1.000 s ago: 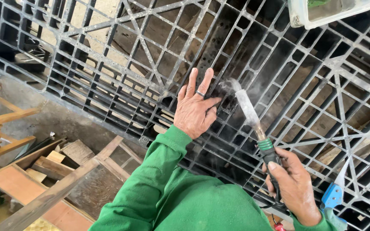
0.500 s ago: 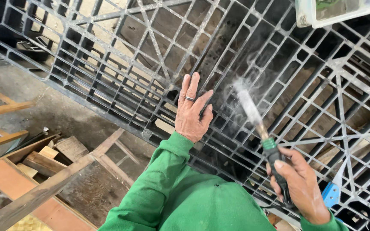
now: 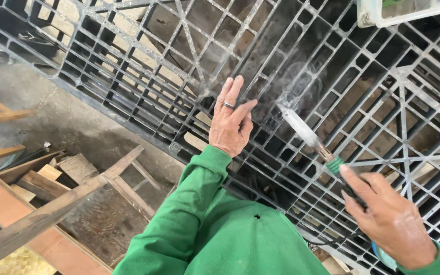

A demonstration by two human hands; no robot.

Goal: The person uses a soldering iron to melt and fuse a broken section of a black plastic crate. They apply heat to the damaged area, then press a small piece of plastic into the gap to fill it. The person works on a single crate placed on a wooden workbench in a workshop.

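Head view: our open left hand (image 3: pixel 231 125) presses the black plastic lattice pallet (image 3: pixel 128 66); our right hand (image 3: pixel 390 221) grips a smoking green-collared metal heating iron (image 3: pixel 309 136).

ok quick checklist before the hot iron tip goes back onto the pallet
1. Grip on tool: right hand wraps the dark handle of the heating iron: ok.
2. Tip heat: smoke curls by the tip: ok.
3. Tip contact with black plastic pallet: cannot tell, smoke blurs it.
4. Left hand clearance: flat on the grid, fingers close beside the tip: not ok.
5. Green sleeve away from the tip: ok.
6. Cord routing: runs down below the handle, end hidden: cannot tell.
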